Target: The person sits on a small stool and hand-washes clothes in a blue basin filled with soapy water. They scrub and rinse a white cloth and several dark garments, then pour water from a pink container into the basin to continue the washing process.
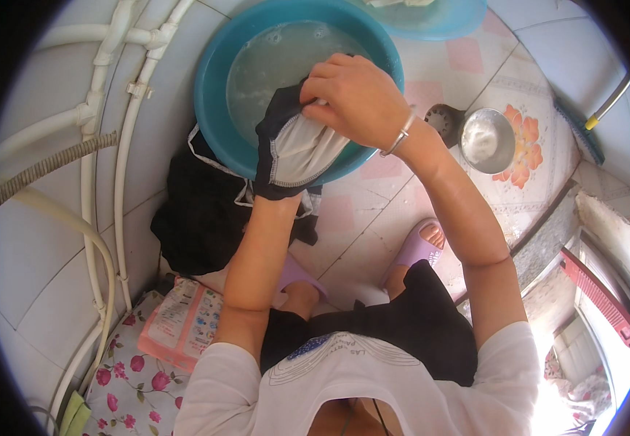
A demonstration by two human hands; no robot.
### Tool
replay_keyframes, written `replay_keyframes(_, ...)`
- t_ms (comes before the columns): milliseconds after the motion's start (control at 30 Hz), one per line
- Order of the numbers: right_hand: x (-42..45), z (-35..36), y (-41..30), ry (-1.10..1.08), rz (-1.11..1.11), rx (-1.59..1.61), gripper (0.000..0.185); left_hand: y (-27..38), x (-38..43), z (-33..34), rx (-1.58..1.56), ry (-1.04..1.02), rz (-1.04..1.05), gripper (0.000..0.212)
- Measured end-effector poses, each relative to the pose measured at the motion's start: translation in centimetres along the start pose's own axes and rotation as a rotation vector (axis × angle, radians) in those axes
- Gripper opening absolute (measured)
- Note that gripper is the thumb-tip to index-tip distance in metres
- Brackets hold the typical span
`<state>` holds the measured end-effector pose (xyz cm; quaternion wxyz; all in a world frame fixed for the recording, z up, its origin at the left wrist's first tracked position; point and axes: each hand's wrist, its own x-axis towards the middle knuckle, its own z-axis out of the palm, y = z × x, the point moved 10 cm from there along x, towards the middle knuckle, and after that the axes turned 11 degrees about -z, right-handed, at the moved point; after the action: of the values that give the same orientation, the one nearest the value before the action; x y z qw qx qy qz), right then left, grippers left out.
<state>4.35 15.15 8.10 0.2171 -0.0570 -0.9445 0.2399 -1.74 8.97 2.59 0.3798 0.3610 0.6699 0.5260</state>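
A black and white cloth garment [306, 150] is held over a teal plastic basin [211, 109] of cloudy water [271, 60]. My left hand is hidden inside the garment, its forearm entering at the near hem; whether its fingers grip the fabric does not show. From the right, my right hand [345, 90] pinches the dark edge at the garment's far end with thumb and fingers. Below the basin, a heap of black clothes [200, 212] with white trim lies on the floor against the tiled wall.
A metal bowl [487, 140] holding white contents stands beside a dark round drain fitting [445, 122]. A light blue basin [435, 22] is at the top. White pipes [129, 163] run up the left wall. A pink package [184, 321] rests on floral fabric [135, 381].
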Motion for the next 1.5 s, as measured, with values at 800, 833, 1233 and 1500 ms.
replay_keyframes(800,-37.0,-5.4,16.1,0.134,1.080,-0.279,0.018,-5.3,-0.8,-0.9,0.871,-0.049,0.133,0.052)
replay_keyframes(833,-37.3,-4.7,16.1,0.147,1.035,-0.252,0.018,-5.2,-0.8,-0.9,0.845,-0.021,0.169,0.052)
replay_keyframes(1233,-34.7,-1.9,17.2,0.039,0.932,-0.214,0.020,-6.4,-0.2,-0.8,0.683,0.012,0.161,0.051)
replay_keyframes(1500,-28.6,-3.7,13.8,0.527,1.179,0.596,0.022,-4.8,-1.5,1.8,1.417,0.107,0.420,0.050)
